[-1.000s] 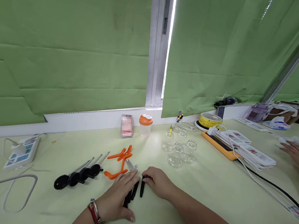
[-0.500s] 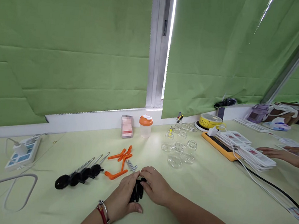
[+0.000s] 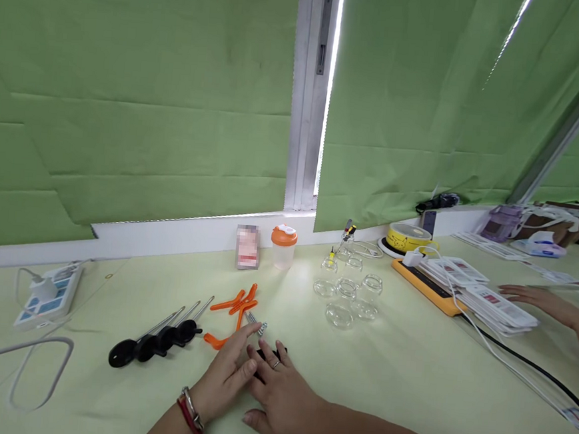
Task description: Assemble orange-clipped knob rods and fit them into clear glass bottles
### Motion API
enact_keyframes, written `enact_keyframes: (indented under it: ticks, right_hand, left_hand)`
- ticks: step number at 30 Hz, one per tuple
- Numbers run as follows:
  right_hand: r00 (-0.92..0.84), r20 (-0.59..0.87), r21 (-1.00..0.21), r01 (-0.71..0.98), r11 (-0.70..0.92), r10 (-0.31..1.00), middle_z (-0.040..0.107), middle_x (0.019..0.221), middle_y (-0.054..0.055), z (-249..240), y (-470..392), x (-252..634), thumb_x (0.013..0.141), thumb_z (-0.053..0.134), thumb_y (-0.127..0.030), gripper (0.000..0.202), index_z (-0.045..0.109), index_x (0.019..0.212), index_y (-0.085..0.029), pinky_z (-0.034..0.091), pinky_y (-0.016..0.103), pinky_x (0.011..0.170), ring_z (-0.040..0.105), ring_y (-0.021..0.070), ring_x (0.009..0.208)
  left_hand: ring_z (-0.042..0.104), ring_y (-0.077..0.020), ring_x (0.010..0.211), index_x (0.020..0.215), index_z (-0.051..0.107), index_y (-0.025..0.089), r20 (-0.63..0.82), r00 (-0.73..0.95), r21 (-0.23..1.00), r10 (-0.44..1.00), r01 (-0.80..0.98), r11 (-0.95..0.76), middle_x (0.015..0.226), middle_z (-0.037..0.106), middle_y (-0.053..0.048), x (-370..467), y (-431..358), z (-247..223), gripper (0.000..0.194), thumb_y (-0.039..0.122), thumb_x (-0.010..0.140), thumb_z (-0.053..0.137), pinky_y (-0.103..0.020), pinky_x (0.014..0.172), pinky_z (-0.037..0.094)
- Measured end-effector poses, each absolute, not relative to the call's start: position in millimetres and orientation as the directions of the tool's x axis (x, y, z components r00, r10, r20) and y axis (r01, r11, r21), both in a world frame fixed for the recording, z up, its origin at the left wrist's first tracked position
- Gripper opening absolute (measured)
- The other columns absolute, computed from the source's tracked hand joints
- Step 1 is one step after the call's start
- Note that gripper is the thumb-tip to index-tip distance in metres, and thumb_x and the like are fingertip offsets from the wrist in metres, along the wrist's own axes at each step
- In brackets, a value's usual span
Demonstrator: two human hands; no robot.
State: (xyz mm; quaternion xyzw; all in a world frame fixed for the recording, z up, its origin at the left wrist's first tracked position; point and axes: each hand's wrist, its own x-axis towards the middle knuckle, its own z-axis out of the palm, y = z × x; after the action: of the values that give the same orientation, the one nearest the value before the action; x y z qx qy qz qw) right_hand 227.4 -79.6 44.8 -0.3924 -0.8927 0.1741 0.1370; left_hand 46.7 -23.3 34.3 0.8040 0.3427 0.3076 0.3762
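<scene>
The grip was unclear: the right hand [image 3: 288, 397] lay, fingers spread, over mostly hidden black pieces [image 3: 261, 353] on the tabletop [image 3: 407, 373]; the left hand [image 3: 221, 375] sat alongside, thumb and fingers apart. Light, even pressure seemed best, lest the pieces scatter.

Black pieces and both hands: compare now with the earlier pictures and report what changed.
The right hand, which earlier pinched one of the black pieces, has come nearer the person and lies spread over them, mostly hiding them. The left hand has its thumb farther forward. The orange parts and glass jars stayed put.
</scene>
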Motion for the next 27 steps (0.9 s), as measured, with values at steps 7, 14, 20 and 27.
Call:
enact_keyframes:
  ticks: [7, 14, 20, 27]
  right_hand:
    - [-0.629, 0.077, -0.405, 0.689, 0.601, 0.773, 0.017, 0.152, 0.013, 42, -73, 242, 0.091, 0.032, -0.054, 0.062, 0.027, 0.143, -0.02, 0.0, 0.059, 0.109, 0.006, 0.0356, 0.139]
    - [-0.489, 0.062, -0.347, 0.807, 0.479, 0.87, 0.016, 0.152, 0.012, 29, -39, 266, 0.091, 0.031, -0.052, 0.061, 0.027, 0.143, -0.02, 0.002, 0.058, 0.109, 0.008, 0.0354, 0.139]
    - [-0.472, 0.097, -0.271, 0.835, 0.479, 0.876, 0.023, 0.15, 0.013, 26, 5, 280, 0.091, 0.032, -0.05, 0.058, 0.033, 0.14, -0.019, 0.007, 0.055, 0.109, 0.014, 0.033, 0.138]
    - [-0.483, 0.087, -0.23, 0.841, 0.489, 0.871, 0.026, 0.149, 0.011, 25, 35, 289, 0.09, 0.034, -0.05, 0.057, 0.035, 0.139, -0.02, 0.008, 0.055, 0.109, 0.017, 0.0323, 0.137]
  left_hand:
    - [0.035, -0.0248, 0.131, 0.136, 0.036, 0.026, 0.288, 0.582, 0.684, 0.76, 0.43, -0.589, 0.142, 0.041, -0.008, 46, -23, 28, 0.047, 0.038, 0.092, 0.041, -0.043, 0.109, 0.032]
    - [0.038, -0.026, 0.129, 0.135, 0.038, 0.025, 0.327, 0.562, 0.649, 0.76, 0.451, -0.613, 0.138, 0.045, -0.01, 46, -22, 29, 0.045, 0.036, 0.092, 0.041, -0.045, 0.107, 0.034]
    - [0.04, -0.0261, 0.127, 0.134, 0.04, 0.026, 0.316, 0.56, 0.637, 0.766, 0.472, -0.609, 0.136, 0.047, -0.009, 46, -22, 28, 0.044, 0.037, 0.091, 0.042, -0.045, 0.106, 0.036]
    - [0.041, -0.0253, 0.127, 0.132, 0.042, 0.025, 0.3, 0.558, 0.646, 0.774, 0.478, -0.595, 0.135, 0.048, -0.009, 45, -20, 27, 0.043, 0.038, 0.091, 0.042, -0.043, 0.106, 0.036]
